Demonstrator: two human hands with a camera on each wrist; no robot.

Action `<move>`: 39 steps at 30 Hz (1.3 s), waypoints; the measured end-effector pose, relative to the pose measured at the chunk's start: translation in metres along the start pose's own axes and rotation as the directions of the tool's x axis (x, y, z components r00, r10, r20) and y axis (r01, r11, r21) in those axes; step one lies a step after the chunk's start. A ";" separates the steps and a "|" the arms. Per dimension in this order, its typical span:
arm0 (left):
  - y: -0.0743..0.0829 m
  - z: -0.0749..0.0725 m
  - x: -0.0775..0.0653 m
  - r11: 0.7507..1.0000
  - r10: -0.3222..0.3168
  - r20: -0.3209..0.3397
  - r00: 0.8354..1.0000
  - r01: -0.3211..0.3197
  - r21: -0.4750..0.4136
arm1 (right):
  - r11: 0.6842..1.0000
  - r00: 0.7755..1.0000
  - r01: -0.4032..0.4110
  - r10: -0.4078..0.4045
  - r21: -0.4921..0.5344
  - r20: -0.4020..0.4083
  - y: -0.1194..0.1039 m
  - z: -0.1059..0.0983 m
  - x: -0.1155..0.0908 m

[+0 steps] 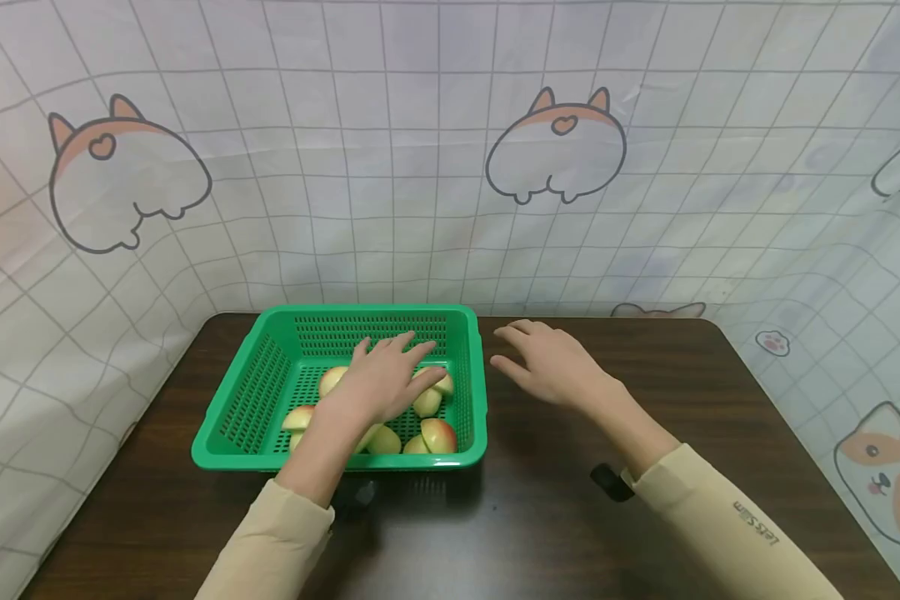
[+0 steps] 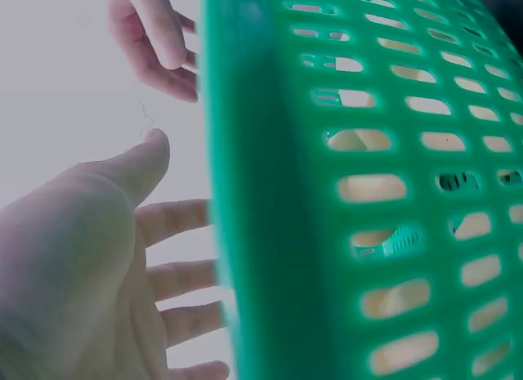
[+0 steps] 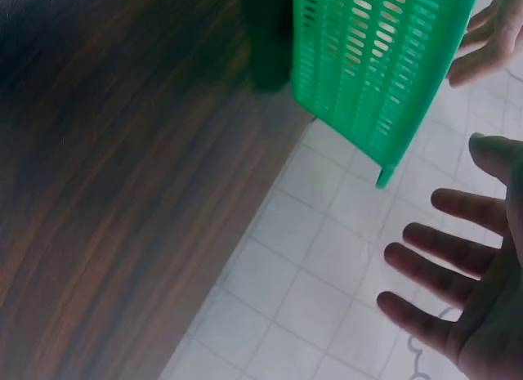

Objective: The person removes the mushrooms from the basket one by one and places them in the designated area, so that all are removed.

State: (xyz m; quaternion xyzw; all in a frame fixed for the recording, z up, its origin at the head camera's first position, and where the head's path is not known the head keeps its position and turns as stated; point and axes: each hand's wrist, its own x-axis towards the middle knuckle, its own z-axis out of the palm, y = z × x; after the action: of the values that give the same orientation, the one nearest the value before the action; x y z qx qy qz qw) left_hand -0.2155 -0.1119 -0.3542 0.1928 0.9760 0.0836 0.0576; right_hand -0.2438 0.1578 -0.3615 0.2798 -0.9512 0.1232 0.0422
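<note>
Basket: The green basket sits on the dark surface, left of centre in the lower half of the head view, its long near rim toward the person.
Fruit: Several fruit pieces, pale yellow with red patches, lie in the basket; some are hidden under the left hand and forearm.
Left hand: The left hand appears to hover over the basket, fingers spread and nothing seen between them; the left wrist view shows the rim hiding some fingertips.
Right hand: The right hand hangs just right of the basket, fingers extended and apart, holding nothing.
Step in hand: It reads as both hands placing themselves around the basket, with no grip made.
Reaching in: Coming down from above would suit the left hand best, so the wrist clears the near rim.
Grip on fruit: Cut-looking faces may be slippery; a light pinch with several fingers should bruise less than a hard squeeze.
Grip on basket: Fingers hooked under opposite rims, lifting evenly, would keep the pieces from sliding.
Risk: A low forearm could catch the near rim and drag the basket.
</note>
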 end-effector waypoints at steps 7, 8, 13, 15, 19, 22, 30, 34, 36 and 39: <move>-0.008 0.000 -0.014 0.997 0.068 -0.073 0.995 -0.069 -0.014 | 0.994 0.991 0.080 -0.070 0.080 -0.115 -0.007 0.003 -0.001; -0.011 0.001 -0.016 0.997 0.071 -0.083 0.994 -0.074 -0.033 | 0.992 0.989 0.089 -0.077 0.095 -0.126 -0.008 0.004 -0.001; -0.024 0.003 -0.027 0.983 0.078 -0.127 0.989 -0.098 -0.156 | 0.967 0.975 0.164 -0.129 0.196 -0.181 -0.013 0.006 0.000; -0.030 0.003 -0.033 0.973 0.080 -0.140 0.987 -0.108 -0.202 | 0.952 0.970 0.192 -0.147 0.238 -0.194 -0.015 0.008 0.001; -0.043 0.002 -0.045 0.956 0.069 -0.179 0.982 -0.116 -0.269 | 0.935 0.962 0.227 -0.172 0.274 -0.210 -0.018 0.012 0.003; -0.054 0.003 -0.051 0.945 0.056 -0.208 0.977 -0.119 -0.303 | 0.927 0.956 0.250 -0.189 0.281 -0.226 -0.020 0.014 0.005; -0.081 -0.002 -0.069 0.912 0.004 -0.247 0.969 -0.105 -0.398 | 0.887 0.939 0.303 -0.216 0.350 -0.266 -0.028 0.020 0.012; -0.096 -0.004 -0.082 0.898 -0.039 -0.257 0.966 -0.078 -0.432 | 0.859 0.950 0.288 -0.204 0.422 -0.235 -0.033 0.020 0.016; -0.105 -0.004 -0.087 0.891 -0.062 -0.261 0.963 -0.064 -0.450 | 0.843 0.958 0.271 -0.191 0.465 -0.212 -0.036 0.020 0.018; -0.116 -0.003 -0.094 0.881 -0.096 -0.261 0.961 -0.040 -0.471 | 0.814 0.973 0.227 -0.164 0.534 -0.164 -0.038 0.022 0.021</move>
State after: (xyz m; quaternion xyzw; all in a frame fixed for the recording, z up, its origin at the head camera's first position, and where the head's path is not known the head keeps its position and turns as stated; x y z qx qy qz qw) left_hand -0.1722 -0.2550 -0.3649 0.1452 0.9272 0.3436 -0.0329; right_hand -0.2407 0.1102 -0.3714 0.3692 -0.8380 0.4010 0.0251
